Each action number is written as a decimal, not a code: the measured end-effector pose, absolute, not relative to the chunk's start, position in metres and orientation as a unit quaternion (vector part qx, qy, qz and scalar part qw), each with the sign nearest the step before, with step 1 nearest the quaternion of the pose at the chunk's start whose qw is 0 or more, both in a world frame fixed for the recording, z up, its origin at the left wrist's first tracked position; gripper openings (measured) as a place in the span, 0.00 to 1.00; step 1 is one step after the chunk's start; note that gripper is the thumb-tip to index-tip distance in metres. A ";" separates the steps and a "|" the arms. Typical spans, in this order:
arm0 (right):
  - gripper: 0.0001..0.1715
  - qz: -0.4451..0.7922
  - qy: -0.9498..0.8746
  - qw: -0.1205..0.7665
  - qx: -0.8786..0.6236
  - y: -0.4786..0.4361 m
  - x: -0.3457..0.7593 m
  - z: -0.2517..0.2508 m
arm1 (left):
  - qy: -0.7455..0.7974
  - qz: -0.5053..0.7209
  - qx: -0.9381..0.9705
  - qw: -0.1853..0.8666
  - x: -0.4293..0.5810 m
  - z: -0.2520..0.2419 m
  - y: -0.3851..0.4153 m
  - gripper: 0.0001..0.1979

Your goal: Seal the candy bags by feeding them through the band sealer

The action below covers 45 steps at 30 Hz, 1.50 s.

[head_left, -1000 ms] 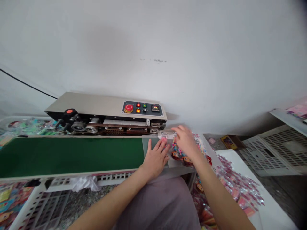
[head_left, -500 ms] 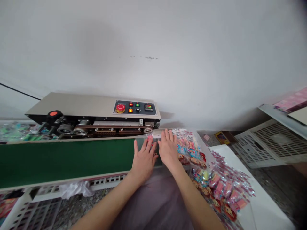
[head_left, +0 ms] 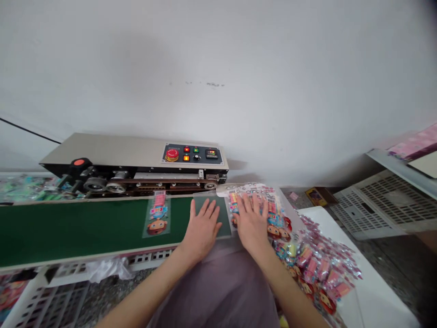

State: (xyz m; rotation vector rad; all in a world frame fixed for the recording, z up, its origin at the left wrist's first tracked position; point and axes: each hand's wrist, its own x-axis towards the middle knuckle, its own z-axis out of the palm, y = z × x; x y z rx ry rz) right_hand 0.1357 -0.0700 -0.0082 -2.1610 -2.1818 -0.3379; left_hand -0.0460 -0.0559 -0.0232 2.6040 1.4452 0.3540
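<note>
My left hand (head_left: 202, 226) lies flat with fingers spread at the right end of the green conveyor belt (head_left: 78, 228), on a clear sheet there. My right hand (head_left: 251, 221) rests flat, fingers apart, on a stack of clear packets with cartoon-printed contents (head_left: 269, 214) just right of the belt. One such packet (head_left: 157, 219) lies on the belt to the left of my left hand, its top edge under the band sealer (head_left: 136, 164) with its control panel (head_left: 192, 154).
More colourful packets (head_left: 317, 269) are heaped on a white surface (head_left: 375, 300) at the right. White slotted crates stand at right (head_left: 385, 205) and lower left (head_left: 51, 296). A plain wall rises behind the sealer. Sealed packets (head_left: 23, 189) pile at far left.
A packet that lay under my hands has travelled left along the belt. My right hand has shifted right onto the stack; my left hand stays at the belt's end.
</note>
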 end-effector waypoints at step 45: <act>0.36 -0.006 -0.670 0.160 -0.725 -0.030 0.109 -0.009 | 0.476 0.083 0.875 0.003 -0.075 -0.026 -0.035 0.28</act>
